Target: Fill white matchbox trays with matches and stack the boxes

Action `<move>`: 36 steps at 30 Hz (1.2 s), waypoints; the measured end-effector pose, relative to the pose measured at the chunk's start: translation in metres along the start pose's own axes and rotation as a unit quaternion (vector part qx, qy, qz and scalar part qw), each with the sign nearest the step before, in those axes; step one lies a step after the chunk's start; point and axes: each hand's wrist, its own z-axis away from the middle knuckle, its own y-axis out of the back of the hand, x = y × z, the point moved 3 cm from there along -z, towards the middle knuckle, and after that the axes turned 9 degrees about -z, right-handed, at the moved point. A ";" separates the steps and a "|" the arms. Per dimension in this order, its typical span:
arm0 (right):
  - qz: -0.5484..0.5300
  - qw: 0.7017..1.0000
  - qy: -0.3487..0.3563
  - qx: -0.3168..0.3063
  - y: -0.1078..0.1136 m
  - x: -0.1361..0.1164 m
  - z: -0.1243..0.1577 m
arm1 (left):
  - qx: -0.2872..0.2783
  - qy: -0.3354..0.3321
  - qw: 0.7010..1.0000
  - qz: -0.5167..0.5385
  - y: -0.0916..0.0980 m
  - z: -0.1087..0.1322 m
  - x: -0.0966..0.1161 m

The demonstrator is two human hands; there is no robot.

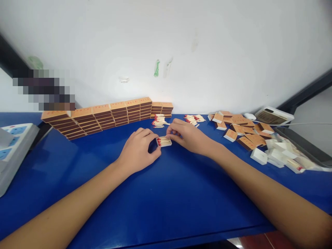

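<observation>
A small white matchbox tray (pixel 164 141) filled with red-tipped matches lies on the blue table (pixel 166 204), in the middle. My left hand (pixel 138 150) curls around the tray's left end, fingers closed on it. My right hand (pixel 188 135) pinches the tray's right end with fingertips together. Two loose piles of matches (pixel 159 121) (pixel 194 119) lie just beyond the hands.
Stacks of orange matchboxes (pixel 103 116) line the wall at the back left. Loose orange sleeves (pixel 241 126) and white trays (pixel 278 154) are scattered at the right. A phone (pixel 273 116) lies at the far right, a power strip (pixel 12 145) at the left edge.
</observation>
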 end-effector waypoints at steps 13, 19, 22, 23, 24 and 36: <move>-0.029 1.000 -0.005 -0.008 -0.009 0.003 -0.001 | -0.003 -0.004 1.000 -0.005 0.001 -0.001 0.001; -0.034 0.999 -0.002 -0.004 -0.009 0.003 -0.001 | -0.001 -0.004 1.000 -0.005 0.001 0.000 0.000; -0.047 0.999 -0.014 0.000 -0.008 0.002 0.000 | -0.003 -0.004 1.000 -0.006 0.001 0.000 0.000; -0.052 0.999 -0.017 0.001 -0.008 0.001 0.000 | -0.004 -0.004 1.000 -0.006 0.001 0.000 0.000; -0.057 0.998 -0.018 0.001 -0.007 0.000 0.000 | -0.003 -0.004 1.000 -0.006 0.001 0.000 0.000; -0.075 0.997 -0.001 -0.021 -0.004 -0.011 -0.001 | -0.006 -0.002 1.000 -0.009 0.000 -0.001 0.000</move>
